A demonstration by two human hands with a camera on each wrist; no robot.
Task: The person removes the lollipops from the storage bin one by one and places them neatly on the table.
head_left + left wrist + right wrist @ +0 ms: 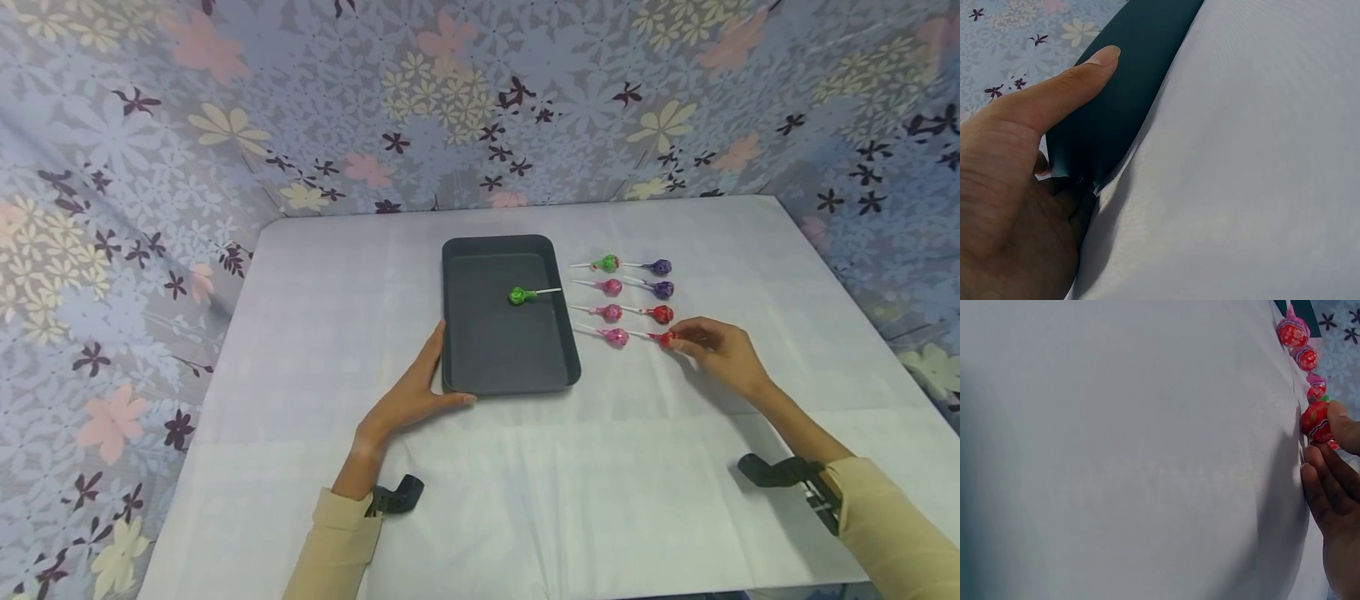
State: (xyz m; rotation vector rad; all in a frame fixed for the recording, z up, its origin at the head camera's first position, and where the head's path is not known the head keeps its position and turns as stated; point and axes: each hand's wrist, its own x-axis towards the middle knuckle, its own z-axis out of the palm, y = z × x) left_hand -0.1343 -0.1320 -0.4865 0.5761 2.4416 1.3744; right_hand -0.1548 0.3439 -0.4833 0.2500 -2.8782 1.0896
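Note:
A dark grey rectangular tray (506,354) lies on the white-covered table with one green-wrapped lollipop (517,296) inside, its stick pointing right. My left hand (408,406) spans the tray's near left corner, straight fingers along the left side and the thumb (1079,84) flat against the near wall. To the right, my right hand (723,354) pinches the wrapped head of the nearest red lollipop (1316,421) between thumb and fingertips. That lollipop's stick points left, toward a pink lollipop (617,337) in the neighbouring column.
Two columns of lollipops lie right of the tray: a green one (609,263) above pink ones (611,312), and purple ones (662,289) above red ones (662,314). Flowered cloth (420,100) hangs behind the table. Each wrist wears a black camera mount (401,494).

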